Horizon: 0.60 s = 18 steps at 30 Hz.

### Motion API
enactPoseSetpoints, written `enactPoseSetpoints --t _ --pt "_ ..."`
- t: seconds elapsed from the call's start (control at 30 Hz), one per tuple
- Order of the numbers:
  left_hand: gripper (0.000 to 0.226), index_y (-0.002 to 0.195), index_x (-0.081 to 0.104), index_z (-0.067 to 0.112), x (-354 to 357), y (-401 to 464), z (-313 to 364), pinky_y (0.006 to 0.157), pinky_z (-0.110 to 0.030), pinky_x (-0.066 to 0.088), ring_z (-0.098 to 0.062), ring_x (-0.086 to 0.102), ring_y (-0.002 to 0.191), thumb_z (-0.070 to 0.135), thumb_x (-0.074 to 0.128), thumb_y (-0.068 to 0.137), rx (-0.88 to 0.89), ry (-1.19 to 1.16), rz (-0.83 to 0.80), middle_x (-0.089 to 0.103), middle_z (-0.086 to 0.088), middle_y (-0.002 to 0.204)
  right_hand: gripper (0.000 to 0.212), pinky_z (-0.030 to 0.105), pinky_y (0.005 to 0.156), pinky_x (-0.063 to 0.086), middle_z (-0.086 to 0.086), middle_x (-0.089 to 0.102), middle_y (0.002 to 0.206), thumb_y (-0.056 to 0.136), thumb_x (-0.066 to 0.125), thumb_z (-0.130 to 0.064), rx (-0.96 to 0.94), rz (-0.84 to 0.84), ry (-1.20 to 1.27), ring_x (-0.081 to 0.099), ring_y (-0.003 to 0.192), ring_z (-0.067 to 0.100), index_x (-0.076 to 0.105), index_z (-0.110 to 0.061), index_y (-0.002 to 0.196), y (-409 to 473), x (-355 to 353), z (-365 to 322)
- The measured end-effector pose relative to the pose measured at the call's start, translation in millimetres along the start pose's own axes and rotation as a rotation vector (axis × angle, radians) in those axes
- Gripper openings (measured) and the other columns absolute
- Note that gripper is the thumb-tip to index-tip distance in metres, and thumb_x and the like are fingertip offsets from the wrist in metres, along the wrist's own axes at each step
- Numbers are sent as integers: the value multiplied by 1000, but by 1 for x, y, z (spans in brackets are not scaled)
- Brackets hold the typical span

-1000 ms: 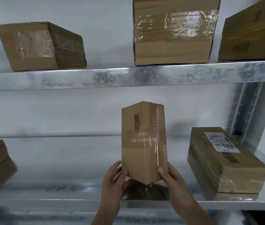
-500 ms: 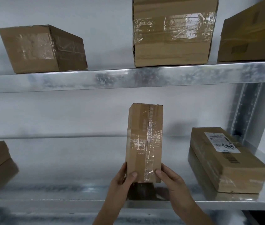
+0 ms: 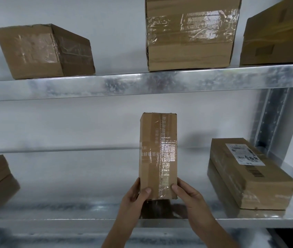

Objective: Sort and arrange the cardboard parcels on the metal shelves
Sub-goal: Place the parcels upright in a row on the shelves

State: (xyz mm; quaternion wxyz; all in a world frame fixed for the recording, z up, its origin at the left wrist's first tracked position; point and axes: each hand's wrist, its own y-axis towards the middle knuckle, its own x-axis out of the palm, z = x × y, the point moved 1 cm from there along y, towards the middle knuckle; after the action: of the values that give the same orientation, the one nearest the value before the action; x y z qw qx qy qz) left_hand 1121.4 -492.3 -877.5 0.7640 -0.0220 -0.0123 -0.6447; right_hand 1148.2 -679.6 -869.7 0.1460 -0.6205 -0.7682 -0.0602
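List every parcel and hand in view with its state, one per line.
Tall parcel: upright, taped, held at its base above the lower shelf.
Left hand: grips the parcel's lower left.
Right hand: grips its lower right.
Labelled parcel: flat, label up.
Left upper box: angled, taped.
Middle upper box: square-on, taped.

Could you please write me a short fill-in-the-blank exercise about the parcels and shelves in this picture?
1. The tall taped parcel is gripped near its ____ end by the left hand and right hand.
2. The parcel bearing a white shipping label lies on the ____ shelf.
3. The parcel in the hands stands ____.

Missing words: bottom; lower; upright
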Motion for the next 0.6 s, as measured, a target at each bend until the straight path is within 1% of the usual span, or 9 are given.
enactPoseSetpoints --t 0.07,0.17,0.27,0.33,0.4,0.43,0.47,0.53,0.6 --pt "72 142 56 32 0 -1 1 111 -35 48 -8 67 118 49 73 74 6 -2 2 72 15 124 31 49 94 58 3 76 116 95 66 -20 -6 5 8 70 110 33 70 -25 125 -1 2 -2" --pt "78 145 55 27 1 -5 7 114 -40 46 -11 66 120 51 76 74 12 -5 0 72 13 126 33 51 94 58 4 75 117 94 66 -19 -12 10 4 71 109 31 70 -23 127 -2 3 -2" --pt "75 144 55 28 0 -7 9 110 -36 49 -10 68 118 51 77 76 0 27 10 73 13 123 33 48 89 60 4 75 117 95 65 -18 -22 0 -15 72 108 29 69 -22 128 -2 3 -3" --pt "59 142 55 32 0 -7 8 100 -28 53 -6 69 112 41 71 86 -25 47 16 74 16 120 33 43 84 62 1 75 117 96 64 -20 -24 -2 -34 72 108 27 68 -25 128 -3 3 -4" --pt "41 137 57 34 -2 -8 6 85 -19 55 -4 71 105 27 65 98 -49 58 31 74 16 116 35 40 83 62 -3 73 122 96 61 -35 -17 0 -75 70 112 23 65 -30 130 -5 6 -5" --pt "38 136 57 35 -3 -7 6 80 -17 56 -3 71 103 22 62 100 -56 72 38 74 16 117 41 38 83 62 -5 71 125 93 57 -46 -8 9 -102 69 115 20 63 -34 132 -5 8 -8" --pt "38 136 57 35 -4 -7 7 79 -17 57 -4 70 105 19 60 102 -56 96 47 72 16 120 48 37 81 62 -8 69 127 90 49 -57 14 25 -129 67 115 16 61 -37 132 -6 10 -10" --pt "50 143 52 36 -6 -12 11 93 -26 58 -7 64 118 11 58 101 -19 170 49 66 15 132 52 31 76 57 -9 66 127 91 34 -66 79 53 -166 64 111 12 55 -43 131 -5 16 -18" --pt "67 152 41 37 -11 -14 14 104 -36 54 -12 57 129 2 55 97 39 271 12 59 15 141 46 28 70 51 -4 64 126 100 25 -63 148 54 -197 62 106 13 52 -44 132 -4 21 -29"
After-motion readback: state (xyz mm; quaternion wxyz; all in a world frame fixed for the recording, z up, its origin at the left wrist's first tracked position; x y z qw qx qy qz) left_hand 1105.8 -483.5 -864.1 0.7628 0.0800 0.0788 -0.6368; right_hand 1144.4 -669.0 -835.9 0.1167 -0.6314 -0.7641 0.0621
